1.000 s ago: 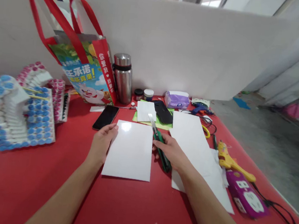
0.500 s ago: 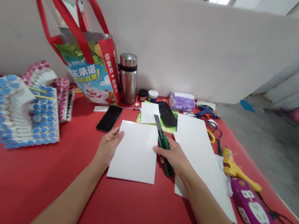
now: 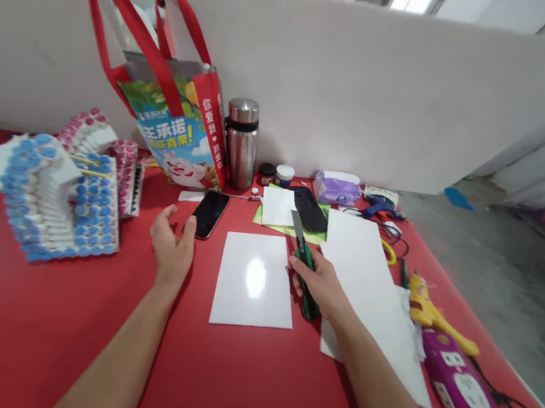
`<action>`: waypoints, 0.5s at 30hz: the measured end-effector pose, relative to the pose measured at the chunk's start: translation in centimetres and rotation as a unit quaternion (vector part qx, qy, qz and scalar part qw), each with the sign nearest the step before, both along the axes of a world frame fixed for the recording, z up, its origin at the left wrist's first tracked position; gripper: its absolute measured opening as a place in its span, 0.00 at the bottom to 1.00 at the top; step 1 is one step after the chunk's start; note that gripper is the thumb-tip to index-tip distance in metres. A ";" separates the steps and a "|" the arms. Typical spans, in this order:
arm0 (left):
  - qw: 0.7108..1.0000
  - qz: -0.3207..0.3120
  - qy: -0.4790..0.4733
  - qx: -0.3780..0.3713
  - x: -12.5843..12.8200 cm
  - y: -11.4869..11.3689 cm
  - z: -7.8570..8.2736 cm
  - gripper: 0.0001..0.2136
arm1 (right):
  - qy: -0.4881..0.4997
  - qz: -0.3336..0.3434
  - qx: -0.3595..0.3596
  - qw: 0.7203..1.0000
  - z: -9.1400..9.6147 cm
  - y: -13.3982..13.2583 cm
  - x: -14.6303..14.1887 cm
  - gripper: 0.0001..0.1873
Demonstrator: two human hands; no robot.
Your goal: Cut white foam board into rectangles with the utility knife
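Note:
In front of me a white rectangular board [image 3: 254,293] lies flat on the red tabletop [image 3: 215,380], light glaring off its surface. My right hand [image 3: 320,277] is wrapped round a green utility knife [image 3: 308,299], its blade out and pointing away from me, just right of the board. My left hand [image 3: 173,245] is off the board to its left, fingers apart and holding nothing. A black smartphone [image 3: 211,214] lies just beyond the left fingertips. Under my right forearm is a larger white sheet [image 3: 367,272] with an uneven outline.
Left stand stacked white pieces with blue round ends [image 3: 89,230]. Behind are a shopping bag [image 3: 178,129] and a steel flask [image 3: 242,149]. On the right lie a yellow glue gun [image 3: 430,308], a purple power strip [image 3: 458,379] and cables. A tissue pack [image 3: 336,188] sits at the back.
My left hand has let go of the white board and moved left, towards the phone. My right hand still holds the knife in nearly the same place. The view has shifted slightly.

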State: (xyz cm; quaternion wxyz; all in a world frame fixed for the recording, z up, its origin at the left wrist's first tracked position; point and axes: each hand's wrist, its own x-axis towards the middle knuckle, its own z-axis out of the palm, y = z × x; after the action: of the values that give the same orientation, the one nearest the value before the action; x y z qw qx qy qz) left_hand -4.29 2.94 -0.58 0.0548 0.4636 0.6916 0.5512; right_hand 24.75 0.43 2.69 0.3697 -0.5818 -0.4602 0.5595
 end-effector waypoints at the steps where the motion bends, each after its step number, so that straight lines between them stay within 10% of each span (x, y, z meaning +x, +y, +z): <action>1: 0.999 -0.007 0.021 -0.031 0.0 0.1 -0.3 0.29 | 0.000 0.000 -0.002 1.000 0.0 0.0 -0.1 0.16; 9: 0.973 -0.028 0.137 -0.183 0.7 0.1 -0.8 0.47 | -0.122 0.012 0.064 0.990 0.3 -0.4 -0.1 0.16; 15: 0.968 -0.031 0.164 -0.187 0.2 0.2 -1.2 0.41 | -0.395 -0.005 0.164 0.904 0.9 -0.6 0.2 0.32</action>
State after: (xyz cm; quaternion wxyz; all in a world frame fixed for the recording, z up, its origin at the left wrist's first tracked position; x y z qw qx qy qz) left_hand -4.10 3.17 -1.75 0.0433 0.5505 0.7670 0.3268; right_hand 24.94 -0.16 3.59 0.2509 -0.6885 -0.6507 0.1990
